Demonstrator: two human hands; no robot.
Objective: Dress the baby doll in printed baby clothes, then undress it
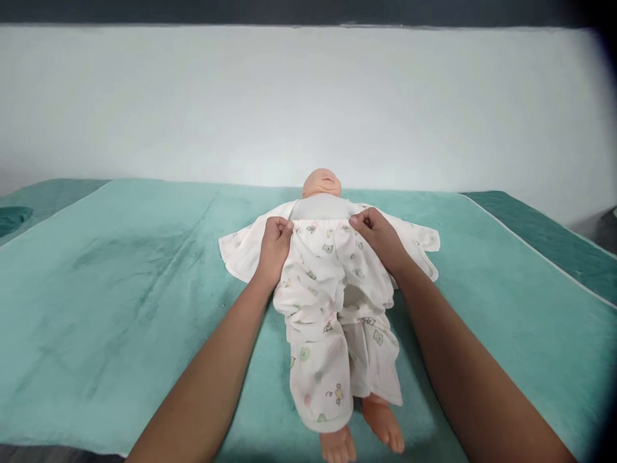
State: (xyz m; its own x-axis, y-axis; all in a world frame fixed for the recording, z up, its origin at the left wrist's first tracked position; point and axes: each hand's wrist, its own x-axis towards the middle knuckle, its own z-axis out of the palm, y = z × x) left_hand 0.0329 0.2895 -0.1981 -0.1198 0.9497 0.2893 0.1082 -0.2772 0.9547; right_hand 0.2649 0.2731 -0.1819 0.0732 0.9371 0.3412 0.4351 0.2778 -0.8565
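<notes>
A baby doll (322, 182) lies on its back, head away from me and bare feet toward me. White baby pants (321, 283) with small animal prints cover its legs, the elastic waistband up at its belly. My left hand (276, 247) pinches the waistband at its left end. At the other end, my right hand (378, 236) grips the same band between thumb and fingers. Beneath the doll, a white baby shirt (241, 247) is spread open with its sleeves out to both sides. The pant legs are wrinkled, and the doll's toes show below the cuffs.
A light green blanket (144, 283) covers the surface under the doll. Darker green cloth (540, 231) shows at the right, and more lies at the far left. A white wall (308, 103) rises behind the far edge. A dark object sits at the far right edge.
</notes>
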